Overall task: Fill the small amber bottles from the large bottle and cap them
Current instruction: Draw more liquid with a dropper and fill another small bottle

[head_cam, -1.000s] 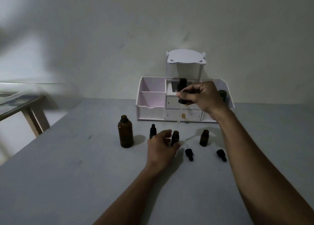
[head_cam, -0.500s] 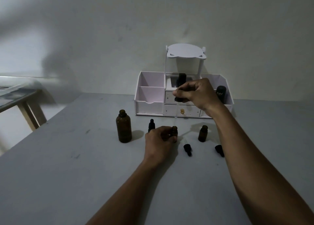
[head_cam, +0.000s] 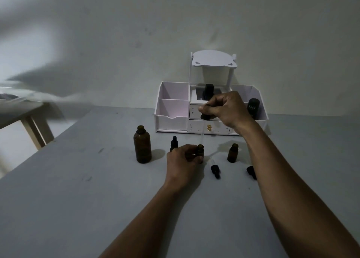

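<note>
The large amber bottle (head_cam: 142,147) stands uncapped on the grey table (head_cam: 78,189). My left hand (head_cam: 184,163) grips a small open amber bottle (head_cam: 200,151). My right hand (head_cam: 228,108) pinches the black bulb of a glass dropper (head_cam: 202,129) whose tip hangs just above that bottle's mouth. A capped small bottle (head_cam: 174,143) stands just behind my left hand. Another open small bottle (head_cam: 233,153) stands to the right. Two dropper caps (head_cam: 215,169) (head_cam: 251,171) lie on the table.
A white desk organiser (head_cam: 171,111) with drawers stands against the wall; a black bottle (head_cam: 208,92) and a dark tube (head_cam: 253,106) sit in it. A second table (head_cam: 23,111) juts in at the left.
My left hand has closed round the small bottle. My right hand has lowered the dropper so its tip sits over the bottle's mouth. The view has shifted slightly.
</note>
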Demonstrator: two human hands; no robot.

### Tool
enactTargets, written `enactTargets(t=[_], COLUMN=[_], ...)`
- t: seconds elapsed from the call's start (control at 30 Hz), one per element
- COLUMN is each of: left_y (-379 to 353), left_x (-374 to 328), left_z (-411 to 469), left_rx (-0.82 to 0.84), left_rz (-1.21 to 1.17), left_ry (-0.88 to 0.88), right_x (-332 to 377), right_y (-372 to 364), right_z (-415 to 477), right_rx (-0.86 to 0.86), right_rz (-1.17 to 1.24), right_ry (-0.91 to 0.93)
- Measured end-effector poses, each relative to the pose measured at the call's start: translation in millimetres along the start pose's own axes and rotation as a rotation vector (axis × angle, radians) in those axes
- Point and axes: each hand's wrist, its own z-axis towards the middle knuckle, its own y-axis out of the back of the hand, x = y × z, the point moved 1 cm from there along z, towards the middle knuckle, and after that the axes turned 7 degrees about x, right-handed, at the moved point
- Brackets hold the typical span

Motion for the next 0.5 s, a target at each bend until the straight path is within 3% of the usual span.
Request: enactTargets(t=[0.5], left_y=[4], left_x=[1], left_z=[-3], left_rx=[-0.037], left_rz=[0.043], left_ry=[-0.007], right_x=[12], right_y=[5], right_z=[-2], right_rx=[-0.056], right_rz=[-0.017], right_ry=[0.076])
